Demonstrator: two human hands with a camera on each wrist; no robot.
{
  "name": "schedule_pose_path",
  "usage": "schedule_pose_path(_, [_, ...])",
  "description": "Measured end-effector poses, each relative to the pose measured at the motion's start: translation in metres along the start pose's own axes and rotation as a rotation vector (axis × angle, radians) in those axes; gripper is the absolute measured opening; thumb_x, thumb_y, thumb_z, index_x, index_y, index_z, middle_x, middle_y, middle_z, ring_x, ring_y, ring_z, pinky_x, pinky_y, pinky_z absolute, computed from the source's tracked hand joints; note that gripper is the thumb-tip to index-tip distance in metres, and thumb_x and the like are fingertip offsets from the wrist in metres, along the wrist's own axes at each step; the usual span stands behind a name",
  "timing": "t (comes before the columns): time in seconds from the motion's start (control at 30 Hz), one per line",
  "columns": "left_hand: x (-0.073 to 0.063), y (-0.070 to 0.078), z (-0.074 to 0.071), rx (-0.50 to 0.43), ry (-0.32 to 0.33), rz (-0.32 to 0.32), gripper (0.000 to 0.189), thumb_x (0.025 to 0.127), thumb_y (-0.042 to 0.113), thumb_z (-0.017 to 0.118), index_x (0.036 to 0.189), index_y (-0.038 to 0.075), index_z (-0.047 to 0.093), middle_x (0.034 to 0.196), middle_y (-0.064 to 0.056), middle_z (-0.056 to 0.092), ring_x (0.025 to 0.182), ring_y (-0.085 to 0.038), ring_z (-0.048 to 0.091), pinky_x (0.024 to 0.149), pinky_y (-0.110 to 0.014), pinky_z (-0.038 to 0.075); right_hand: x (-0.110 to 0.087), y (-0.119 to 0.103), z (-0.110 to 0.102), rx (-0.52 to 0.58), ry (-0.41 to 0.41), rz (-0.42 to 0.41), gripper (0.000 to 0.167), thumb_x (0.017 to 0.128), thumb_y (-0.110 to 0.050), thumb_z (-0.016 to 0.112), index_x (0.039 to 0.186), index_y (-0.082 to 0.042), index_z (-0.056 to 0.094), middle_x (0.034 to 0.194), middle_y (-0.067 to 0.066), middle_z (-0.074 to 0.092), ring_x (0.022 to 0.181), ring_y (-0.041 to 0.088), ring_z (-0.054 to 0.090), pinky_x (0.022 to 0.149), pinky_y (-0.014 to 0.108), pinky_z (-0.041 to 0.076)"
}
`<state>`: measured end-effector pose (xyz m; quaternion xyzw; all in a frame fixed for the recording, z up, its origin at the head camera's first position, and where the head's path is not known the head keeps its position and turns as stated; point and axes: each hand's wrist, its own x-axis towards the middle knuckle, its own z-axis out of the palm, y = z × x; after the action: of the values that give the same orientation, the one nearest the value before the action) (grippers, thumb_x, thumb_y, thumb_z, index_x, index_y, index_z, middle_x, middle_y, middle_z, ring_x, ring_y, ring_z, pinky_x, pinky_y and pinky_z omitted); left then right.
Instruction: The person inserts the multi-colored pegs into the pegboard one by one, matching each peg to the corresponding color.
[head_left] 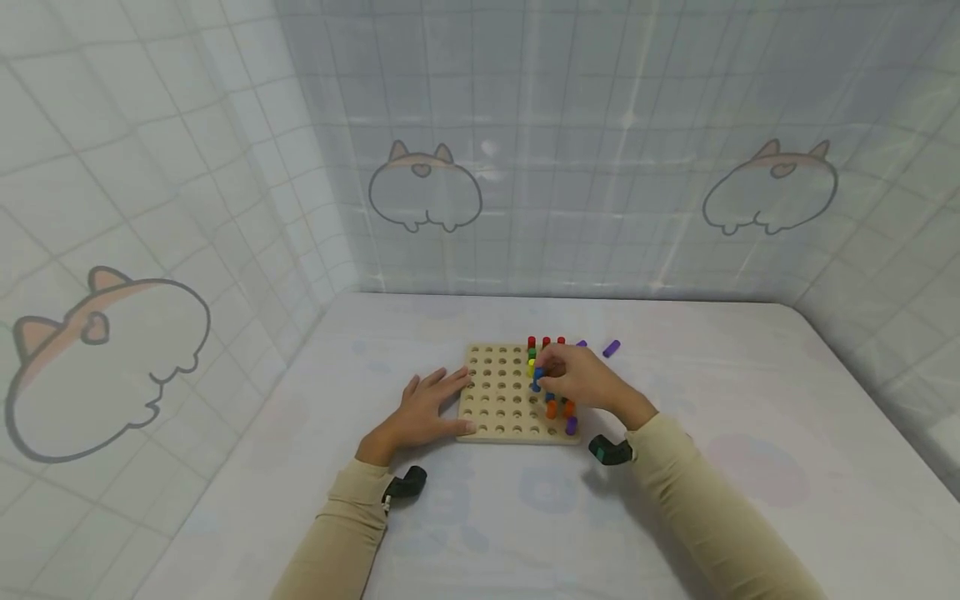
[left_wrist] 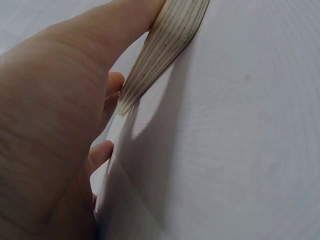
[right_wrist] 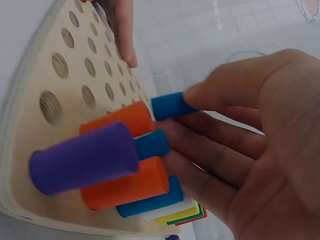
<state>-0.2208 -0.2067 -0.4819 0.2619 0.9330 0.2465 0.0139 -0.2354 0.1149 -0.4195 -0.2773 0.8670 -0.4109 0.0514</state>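
A wooden pegboard [head_left: 491,437] with rows of round holes lies flat on the table. My right hand [head_left: 588,382] is over its right side and pinches a blue peg [right_wrist: 170,105] between thumb and fingers. The lower end of this peg is close to the board; I cannot tell whether it sits in a hole. Near it stand a purple peg [right_wrist: 87,157], orange pegs [right_wrist: 127,182] and other blue ones, with white, yellow, green and red pegs farther back. My left hand [head_left: 423,414], fingers spread, rests against the board's left edge; the left wrist view shows its thumb side.
A loose purple peg [head_left: 612,348] lies on the white-covered table [head_left: 480,533] beyond the board's right corner, with another purple peg [head_left: 581,343] partly hidden behind my right hand. White tile-patterned curtains [head_left: 562,250] enclose the table at the back and sides.
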Motion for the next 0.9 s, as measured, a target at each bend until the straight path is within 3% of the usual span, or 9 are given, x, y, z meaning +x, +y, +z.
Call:
schedule_pose_path(0.3, [0.0003, -0.0002, 0.0007, 0.005, -0.011, -0.02, 0.092, 0.085, 0.067, 0.066, 0.158, 0.021, 0.036, 0.164, 0.009, 0.023, 0.152, -0.032, 0.014, 0.116, -0.064, -0.005, 0.0059, -0.0008, -0.0009, -0.066, -0.09, 0.012, 0.014, 0.091, -0.01, 0.074, 0.104, -0.011, 0.067, 0.096, -0.003, 0.069, 0.091, 0.014, 0.068, 0.079, 0.032, 0.057])
schedule_pose_path(0.57, [0.001, -0.0001, 0.0007, 0.012, -0.005, -0.017, 0.091, 0.085, 0.067, 0.066, 0.158, 0.021, 0.036, 0.164, 0.009, 0.023, 0.152, -0.031, 0.014, 0.116, -0.064, -0.005, 0.0074, -0.004, 0.0017, -0.187, -0.104, -0.005, 0.015, 0.091, -0.012, 0.073, 0.105, -0.011, 0.068, 0.094, -0.005, 0.067, 0.086, 0.011, 0.062, 0.079, 0.032, 0.054])
schedule_pose_path(0.9, [0.0031, -0.0016, 0.0033, 0.005, -0.002, -0.014, 0.091, 0.085, 0.068, 0.065, 0.157, 0.022, 0.037, 0.164, 0.01, 0.023, 0.152, -0.031, 0.014, 0.116, -0.063, -0.005, 0.0064, -0.0028, 0.0054, -0.2, -0.086, 0.005, 0.017, 0.091, -0.01, 0.073, 0.107, -0.007, 0.068, 0.096, -0.003, 0.069, 0.09, 0.011, 0.064, 0.083, 0.034, 0.055])
